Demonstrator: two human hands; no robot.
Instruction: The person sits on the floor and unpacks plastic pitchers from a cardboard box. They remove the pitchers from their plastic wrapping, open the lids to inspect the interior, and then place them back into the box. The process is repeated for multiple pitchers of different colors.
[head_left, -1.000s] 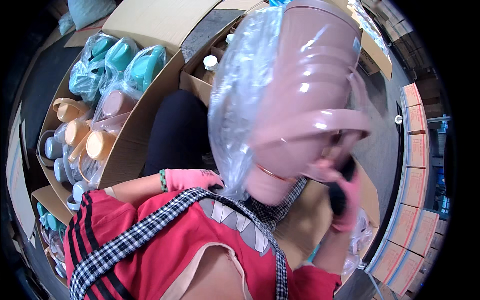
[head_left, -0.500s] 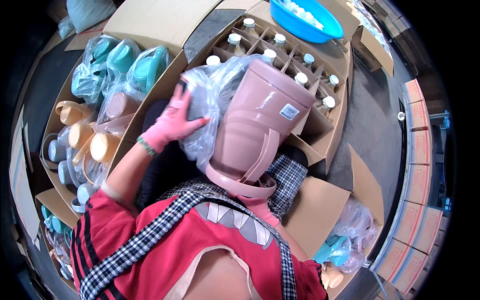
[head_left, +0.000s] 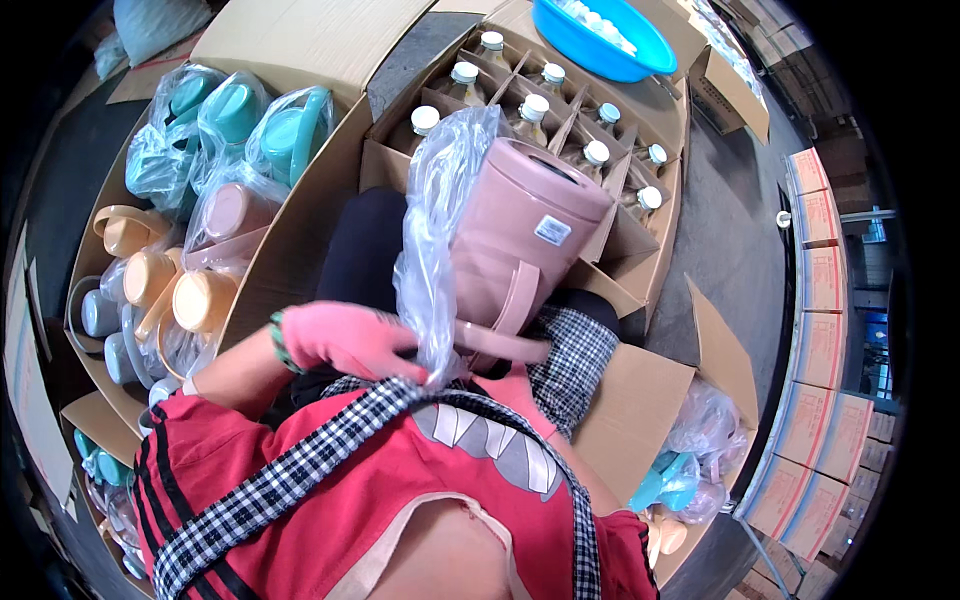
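Observation:
A dusty-pink plastic jug (head_left: pixel 515 220) leans across my lap, its side handle toward me and a white sticker on its wall. A clear plastic bag (head_left: pixel 435 240) hangs bunched along the jug's left side. My left hand (head_left: pixel 345 340), in a pink glove and a little blurred, closes on the bag's narrow lower end. Beneath the jug's near end, by its hoop-shaped carrying handle (head_left: pixel 500 343), my right hand (head_left: pixel 512 390) supports it; the jug covers most of those fingers.
Ahead, a divided carton (head_left: pixel 655 275) holds several glass bottles with pale caps. A blue basin (head_left: pixel 610 45) of white pieces stands behind it. To the left, an open carton (head_left: pixel 290 225) holds bagged teal, pink, cream and grey jugs. Another carton (head_left: pixel 630 420) is at lower right.
My left hand has drawn down and toward me from the bag's upper part to its lower end. The bag has narrowed into a strand. The jug stays in nearly the same place.

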